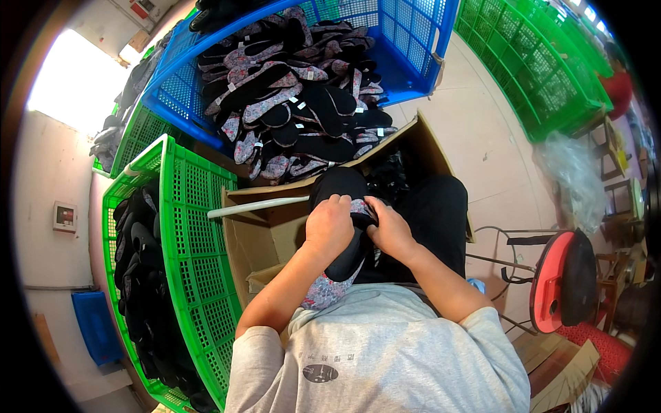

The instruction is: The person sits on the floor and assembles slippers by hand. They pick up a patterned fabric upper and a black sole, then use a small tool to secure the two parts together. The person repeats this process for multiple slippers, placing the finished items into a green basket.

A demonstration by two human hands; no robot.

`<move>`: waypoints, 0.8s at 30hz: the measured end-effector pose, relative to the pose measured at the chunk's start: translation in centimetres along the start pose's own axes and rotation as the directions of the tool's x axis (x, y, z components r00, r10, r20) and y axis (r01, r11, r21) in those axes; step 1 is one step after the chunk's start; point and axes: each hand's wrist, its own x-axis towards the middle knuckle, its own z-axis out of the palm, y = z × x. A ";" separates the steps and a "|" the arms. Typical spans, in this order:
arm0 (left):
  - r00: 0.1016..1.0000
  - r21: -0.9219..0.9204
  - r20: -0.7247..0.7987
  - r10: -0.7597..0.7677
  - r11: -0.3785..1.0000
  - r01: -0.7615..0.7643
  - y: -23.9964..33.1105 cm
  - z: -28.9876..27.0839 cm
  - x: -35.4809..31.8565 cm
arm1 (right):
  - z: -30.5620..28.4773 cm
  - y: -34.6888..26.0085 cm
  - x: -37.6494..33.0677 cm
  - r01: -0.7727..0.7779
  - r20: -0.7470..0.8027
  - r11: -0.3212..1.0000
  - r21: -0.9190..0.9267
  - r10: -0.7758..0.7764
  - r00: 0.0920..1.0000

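Note:
A slipper with floral fabric and a black inside (323,292) lies lengthwise over my lap, its near end against my grey shirt. My left hand (329,226) is closed around the left side of its far end, fingers curled over the edge. My right hand (391,228) grips the right side of the same end, thumb and fingers pinching the fabric. A dark opening shows between the two hands. My fingers hide part of the far end. Just left of my knee, a pale rod-like handle (258,206) juts out over a cardboard box.
A blue crate (406,58) ahead holds many floral and black slippers (296,103). Left stands a green crate (200,255) with dark items. An open cardboard box (251,244) surrounds my legs. Right are a red round stool (551,282), plastic sheeting (575,179) and green crates (530,69).

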 end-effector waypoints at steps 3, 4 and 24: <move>0.998 -0.006 -0.067 0.019 1.000 -0.020 0.2 0.7 0.5 | 0.2 0.1 0.5 -0.007 -0.023 0.995 -0.098 0.005 1.000; 0.998 -0.015 -0.063 0.005 1.000 -0.006 0.4 0.6 0.7 | 0.4 0.3 0.7 -0.007 -0.040 0.995 -0.102 0.003 0.999; 0.833 0.023 -0.179 0.524 0.848 -0.529 0.4 -0.9 0.0 | -4.2 1.2 -0.6 0.194 0.062 0.939 0.285 -0.220 0.974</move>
